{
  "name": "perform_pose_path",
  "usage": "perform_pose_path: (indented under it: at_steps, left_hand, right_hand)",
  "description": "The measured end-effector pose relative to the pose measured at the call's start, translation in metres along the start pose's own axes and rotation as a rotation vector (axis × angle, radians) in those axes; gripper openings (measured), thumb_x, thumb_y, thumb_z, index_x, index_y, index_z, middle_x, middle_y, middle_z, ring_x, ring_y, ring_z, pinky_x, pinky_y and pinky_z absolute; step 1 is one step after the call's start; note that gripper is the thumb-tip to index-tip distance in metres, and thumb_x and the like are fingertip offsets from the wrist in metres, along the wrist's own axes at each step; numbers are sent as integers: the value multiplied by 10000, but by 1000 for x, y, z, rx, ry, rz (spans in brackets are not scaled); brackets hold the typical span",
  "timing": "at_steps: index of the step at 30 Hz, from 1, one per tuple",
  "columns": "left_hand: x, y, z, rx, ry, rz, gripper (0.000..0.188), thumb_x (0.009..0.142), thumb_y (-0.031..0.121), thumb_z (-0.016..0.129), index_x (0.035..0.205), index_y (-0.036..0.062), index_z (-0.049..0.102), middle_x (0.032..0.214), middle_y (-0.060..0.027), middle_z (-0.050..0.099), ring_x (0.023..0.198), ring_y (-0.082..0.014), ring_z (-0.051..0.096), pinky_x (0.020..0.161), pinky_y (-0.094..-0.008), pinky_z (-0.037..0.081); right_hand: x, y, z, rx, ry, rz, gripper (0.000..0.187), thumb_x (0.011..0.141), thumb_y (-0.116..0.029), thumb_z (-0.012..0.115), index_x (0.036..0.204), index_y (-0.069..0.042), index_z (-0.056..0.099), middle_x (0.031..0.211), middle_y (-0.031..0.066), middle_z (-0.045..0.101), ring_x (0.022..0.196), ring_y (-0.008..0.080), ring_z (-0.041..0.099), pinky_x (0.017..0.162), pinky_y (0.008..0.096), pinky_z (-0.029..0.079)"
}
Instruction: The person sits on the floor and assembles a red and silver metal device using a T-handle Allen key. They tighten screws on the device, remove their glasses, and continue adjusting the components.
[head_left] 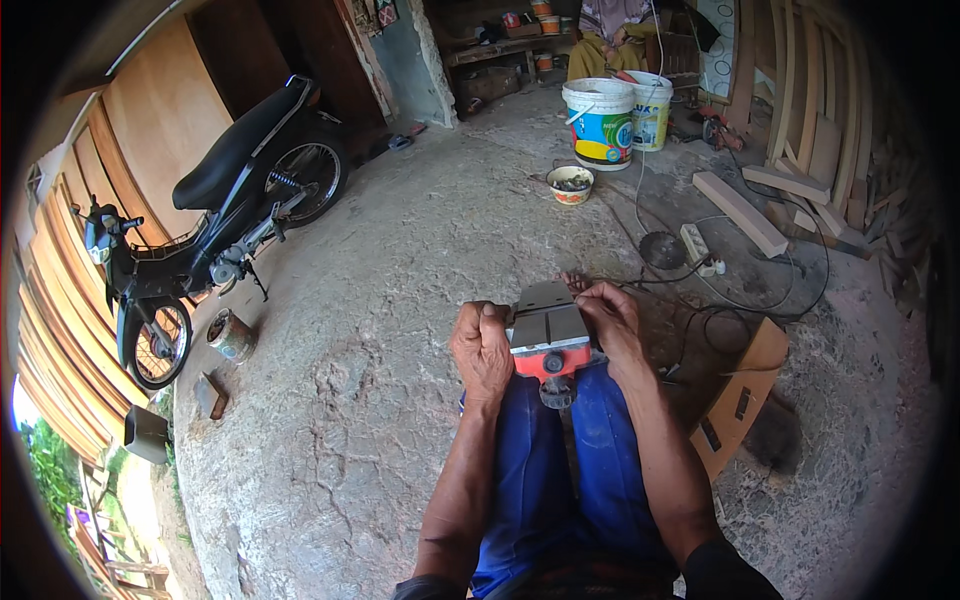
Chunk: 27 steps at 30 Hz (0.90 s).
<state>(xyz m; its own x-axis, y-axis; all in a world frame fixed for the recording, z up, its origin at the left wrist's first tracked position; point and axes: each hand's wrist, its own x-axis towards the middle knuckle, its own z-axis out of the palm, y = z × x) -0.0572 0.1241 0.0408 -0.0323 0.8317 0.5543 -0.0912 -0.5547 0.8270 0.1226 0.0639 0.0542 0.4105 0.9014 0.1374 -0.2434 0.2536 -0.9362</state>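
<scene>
An electric hand planer [550, 333] with a red body lies upside down over my knees, its grey metal sole facing up. A dark round knob [557, 391] sticks out at its end toward me. My left hand [481, 352] is closed at the planer's left side, thumb on top and fingers curled. On the opposite side, my right hand [612, 322] grips near the far end of the sole, with its fingers bent in. What the fingertips touch there is partly hidden. Blue trousers [520, 480] cover my legs under the tool.
A wooden board with slots [740, 395] lies right of my legs. Cables, a white power strip [694, 243] and a timber beam [740, 214] are farther right. Ahead stand a small bowl [571, 194] and paint buckets [600, 125]; a person [612, 35] sits behind. A motorbike [220, 215] stands left.
</scene>
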Motion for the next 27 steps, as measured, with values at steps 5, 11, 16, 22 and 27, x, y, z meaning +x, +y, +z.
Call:
perform_pose_path:
  at_steps: [5, 11, 16, 22, 27]
  left_hand:
    - [0, -3, 0, -10, -16, -23, 275, 1072, 154, 533, 847, 3, 578, 808, -89, 692, 774, -140, 611, 750, -326, 519]
    - [0, -2, 1, -32, -15, -18, 274, 1077, 155, 524, 856, 4, 580, 815, -85, 691, 780, -127, 604, 749, -322, 514]
    - [0, -10, 1, -43, -4, -25, 281, 1081, 176, 524, 868, 2, 581, 826, -88, 689, 788, -128, 606, 754, -320, 512]
    - [0, -5, 1, -44, -23, -48, 289, 1081, 192, 536, 875, -4, 581, 848, -94, 692, 796, -130, 605, 764, -323, 513]
    - [-1, -3, 0, -82, -48, -48, 283, 1090, 209, 541, 896, 9, 590, 866, -82, 697, 810, -123, 599, 776, -321, 510]
  right_hand:
    - [-1, -1, 2, -39, 19, -87, 68, 933, -65, 672, 881, -24, 687, 963, 22, 632, 946, 88, 537, 852, 256, 399]
    - [-2, -2, 1, -32, 19, -39, 45, 933, -20, 656, 905, -2, 688, 1132, 106, 658, 1149, 152, 554, 1009, 285, 391]
    - [2, 7, -4, -6, 2, -19, 41, 934, 17, 649, 937, 22, 690, 1296, 181, 683, 1356, 222, 563, 1162, 314, 383]
    - [5, 15, -7, -50, 5, -44, 39, 940, -28, 676, 912, -1, 673, 1036, 61, 685, 1146, 118, 586, 1044, 293, 427]
    - [5, 18, -8, -116, 9, -100, 55, 942, -43, 683, 911, 0, 671, 927, 15, 642, 948, 87, 578, 928, 281, 461]
